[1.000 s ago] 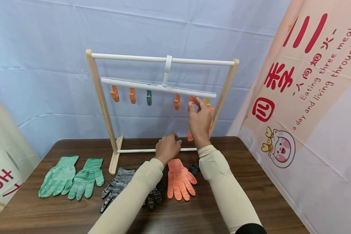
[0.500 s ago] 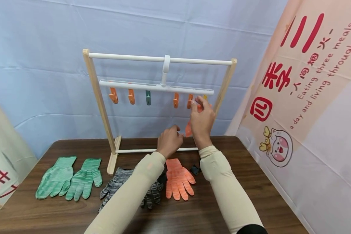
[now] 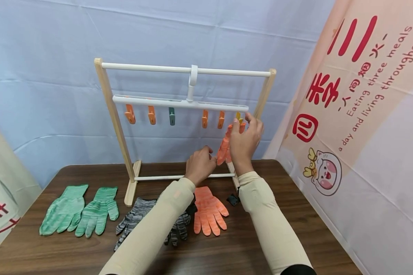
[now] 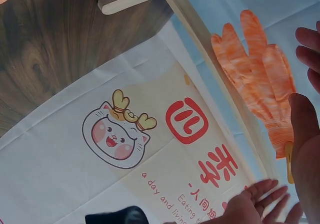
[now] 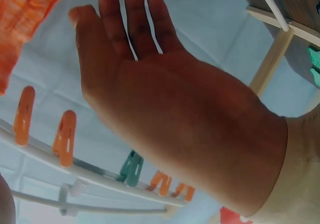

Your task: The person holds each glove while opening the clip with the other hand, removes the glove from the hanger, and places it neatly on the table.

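An orange glove [image 3: 224, 147] hangs fingers-down from a yellow clip [image 4: 289, 164] at the right end of the white clip hanger [image 3: 151, 101]. My right hand [image 3: 245, 143] is raised at this clip, thumb and fingers parted on either side of it; in the left wrist view, the right hand [image 4: 255, 204] appears with spread fingers, gripping nothing. Lower and to the left, my left hand [image 3: 200, 165] hovers beside the glove's fingertips. The right wrist view shows the left hand [image 5: 165, 98] with extended fingers, apart from the glove.
Green gloves [image 3: 63, 210], dark grey gloves [image 3: 137, 214], another orange glove [image 3: 210, 212] and a small black object [image 3: 232, 199] lie on the wooden table [image 3: 278, 229]. A wood-and-white rack [image 3: 108, 99] holds the hanger, with orange clips [image 3: 152, 115] and a green clip [image 3: 172, 116].
My right hand has moved right, from the neighbouring orange clip to the yellow one, uncovering more of the hanging glove. The left hand stays nearly in place. The view has shifted slightly.
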